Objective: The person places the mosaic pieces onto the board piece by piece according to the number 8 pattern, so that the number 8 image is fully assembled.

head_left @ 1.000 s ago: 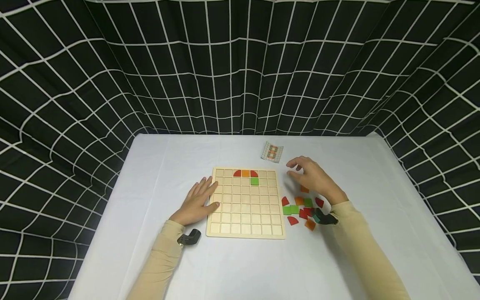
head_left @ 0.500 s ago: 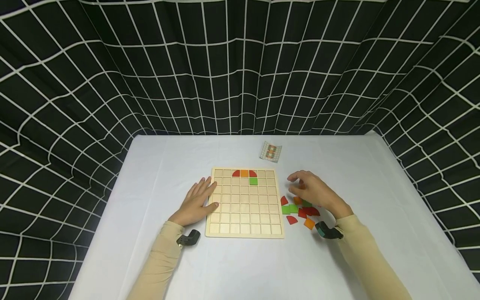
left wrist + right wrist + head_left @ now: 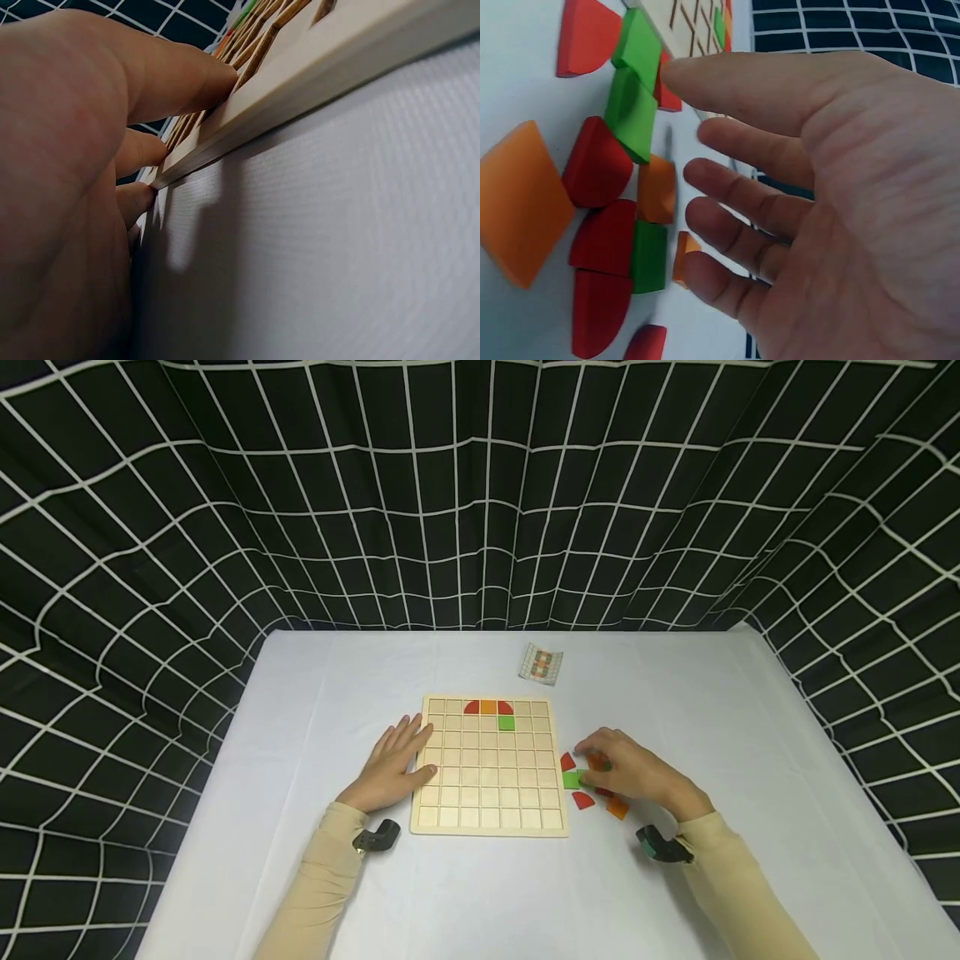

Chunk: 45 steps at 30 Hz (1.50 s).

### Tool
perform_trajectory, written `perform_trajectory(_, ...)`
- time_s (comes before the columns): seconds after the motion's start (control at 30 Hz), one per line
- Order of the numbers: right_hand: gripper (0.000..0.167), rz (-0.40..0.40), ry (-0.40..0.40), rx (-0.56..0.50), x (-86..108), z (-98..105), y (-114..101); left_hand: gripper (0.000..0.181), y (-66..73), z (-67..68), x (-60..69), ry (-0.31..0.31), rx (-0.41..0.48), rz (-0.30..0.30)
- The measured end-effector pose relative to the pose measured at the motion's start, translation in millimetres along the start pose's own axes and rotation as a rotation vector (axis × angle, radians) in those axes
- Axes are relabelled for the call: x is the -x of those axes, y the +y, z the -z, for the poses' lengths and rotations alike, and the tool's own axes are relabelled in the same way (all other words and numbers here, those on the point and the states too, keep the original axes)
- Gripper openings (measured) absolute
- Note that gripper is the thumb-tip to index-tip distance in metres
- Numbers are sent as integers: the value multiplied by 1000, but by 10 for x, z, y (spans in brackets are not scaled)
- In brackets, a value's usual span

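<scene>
My left hand [image 3: 386, 772] rests with straight fingers on the left rim of a wooden grid board [image 3: 480, 777]; the left wrist view shows fingertips touching that rim. Near the board's top edge sit an orange square tile [image 3: 488, 707], two red quarter-round tiles and a green square tile [image 3: 507, 722]. My right hand [image 3: 637, 768] hovers low over the loose tiles right of the board, partly covering them. In the right wrist view its fingers are loosely bent and grip nothing. The thumb is near a loose green square tile [image 3: 632, 112]; a larger-looking orange tile [image 3: 525, 202] lies closer to the camera.
A small printed card [image 3: 541, 665] with a coloured pattern on a grid lies behind the board. The white-covered table [image 3: 480, 902] carries everything. Black cloth with a white grid [image 3: 480, 485] hangs at the back and sides.
My right hand has moved toward me and down, from near the card to over the loose tiles. The left hand and the tiles on the board look unchanged.
</scene>
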State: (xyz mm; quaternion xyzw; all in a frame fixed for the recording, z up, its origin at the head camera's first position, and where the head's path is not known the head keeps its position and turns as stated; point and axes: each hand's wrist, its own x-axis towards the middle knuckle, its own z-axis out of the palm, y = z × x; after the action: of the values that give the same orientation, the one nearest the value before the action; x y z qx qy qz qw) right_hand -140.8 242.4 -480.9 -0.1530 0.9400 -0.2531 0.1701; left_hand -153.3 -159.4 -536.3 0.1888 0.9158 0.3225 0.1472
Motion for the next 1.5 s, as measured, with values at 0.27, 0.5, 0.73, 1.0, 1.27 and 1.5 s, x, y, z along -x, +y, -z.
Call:
perform_trajectory(0.27, 32, 20, -22, 38, 10, -48, 11, 75, -9, -3, 2, -5, 5, 8)
perform_trajectory(0.5, 27, -49, -4, 102, -27, -60, -23, 75, 8, 9, 7, -8, 3, 11)
perform_trajectory(0.73, 23, -54, 28, 125, -68, -55, -30, 74, 29, 22, 17, -9, 8, 12)
perform_trajectory(1.0, 21, -52, 58, 186, -76, -49, -11, 74, 27, 22, 16, -7, 13, 4)
perform_trajectory(1.27, 23, -42, 97, 72, -97, 45, -44, 73, 39, 25, 19, -3, 3, -2)
perform_trajectory(1.5, 29, 14, 100, -56, -184, 141, -182, 73, 46, 36, 28, 10, 10, -14)
